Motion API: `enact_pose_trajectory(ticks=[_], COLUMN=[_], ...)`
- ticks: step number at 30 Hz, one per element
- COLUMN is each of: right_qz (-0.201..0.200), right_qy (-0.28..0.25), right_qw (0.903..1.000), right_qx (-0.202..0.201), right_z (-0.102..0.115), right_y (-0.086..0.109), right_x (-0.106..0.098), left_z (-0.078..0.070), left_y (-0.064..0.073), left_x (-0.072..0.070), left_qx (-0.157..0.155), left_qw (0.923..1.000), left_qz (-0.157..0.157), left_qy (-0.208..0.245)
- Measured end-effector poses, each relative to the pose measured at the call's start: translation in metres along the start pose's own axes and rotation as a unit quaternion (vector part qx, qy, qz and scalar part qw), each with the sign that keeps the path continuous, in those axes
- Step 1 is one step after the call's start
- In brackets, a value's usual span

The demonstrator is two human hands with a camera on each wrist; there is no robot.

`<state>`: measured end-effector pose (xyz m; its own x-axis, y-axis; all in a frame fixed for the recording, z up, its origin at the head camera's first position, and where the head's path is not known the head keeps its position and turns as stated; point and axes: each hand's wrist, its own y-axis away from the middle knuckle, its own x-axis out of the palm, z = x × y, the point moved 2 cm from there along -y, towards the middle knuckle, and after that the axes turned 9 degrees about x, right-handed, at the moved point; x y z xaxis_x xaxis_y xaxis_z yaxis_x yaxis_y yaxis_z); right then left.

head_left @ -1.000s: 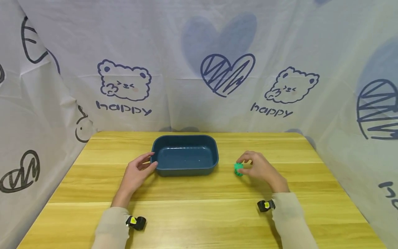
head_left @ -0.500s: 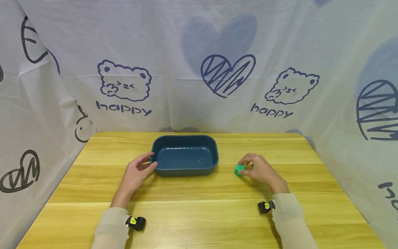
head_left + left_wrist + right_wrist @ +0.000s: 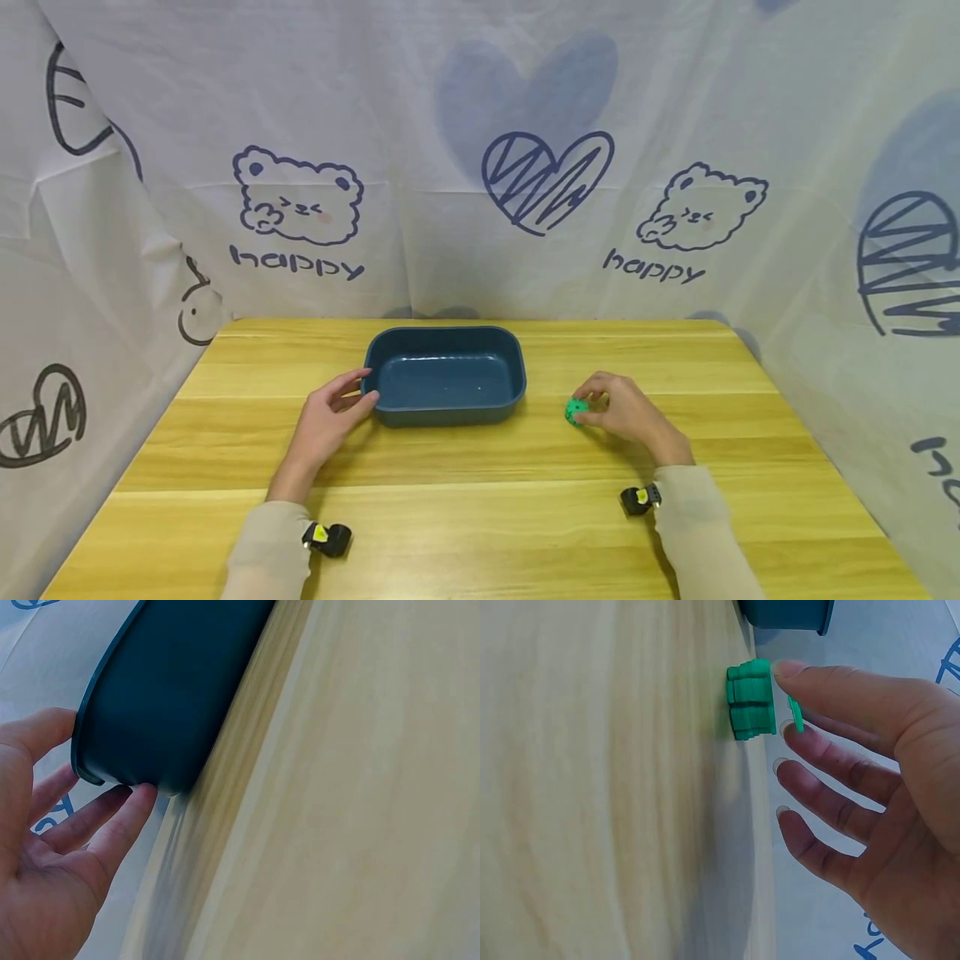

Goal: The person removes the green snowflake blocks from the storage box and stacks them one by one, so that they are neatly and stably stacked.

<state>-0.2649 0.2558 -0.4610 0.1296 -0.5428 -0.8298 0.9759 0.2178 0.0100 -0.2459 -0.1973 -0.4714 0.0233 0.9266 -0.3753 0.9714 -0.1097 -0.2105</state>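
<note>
A dark blue plastic basin (image 3: 447,414) stands toward the back of the table. My left hand (image 3: 330,421) is at its left end, fingertips and thumb tip touching the outside near the rim; its fingers (image 3: 124,825) are fairly straight. Right of the basin sits a small green stack (image 3: 575,410) with a scalloped, gear-like edge. In the right wrist view this green stack (image 3: 751,701) rests on the table. My right hand (image 3: 626,412) is over it, pinching a thin green piece (image 3: 796,715) between thumb and index finger. The other right fingers are loosely bent and hold nothing.
The wooden table (image 3: 465,533) meets a white printed cloth (image 3: 435,250) at the back and sides. Each wrist bears a small black camera; the left camera (image 3: 330,540) and right camera (image 3: 637,500) hang close over the table.
My right hand has come down slightly at the green stack, whose top now shows dark marks. The left hand and the basin stay in place.
</note>
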Motion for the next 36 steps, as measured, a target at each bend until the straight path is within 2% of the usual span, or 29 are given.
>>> enact_pose_trajectory(ticks=[13, 36], right_qz=[0.005, 0.012], right_qy=[0.004, -0.013], right_qw=[0.9999, 0.9998], right_qx=[-0.015, 0.003], right_z=[-0.002, -0.0035], right_y=[-0.0002, 0.0015], right_x=[0.0015, 0.0037], left_z=[-0.0011, 0.0026], left_y=[-0.0002, -0.0005], left_x=[-0.0003, -0.0006], left_qx=[-0.004, -0.002], left_qw=[1.0, 1.0], left_qz=[0.001, 0.0], left_qy=[-0.005, 0.004])
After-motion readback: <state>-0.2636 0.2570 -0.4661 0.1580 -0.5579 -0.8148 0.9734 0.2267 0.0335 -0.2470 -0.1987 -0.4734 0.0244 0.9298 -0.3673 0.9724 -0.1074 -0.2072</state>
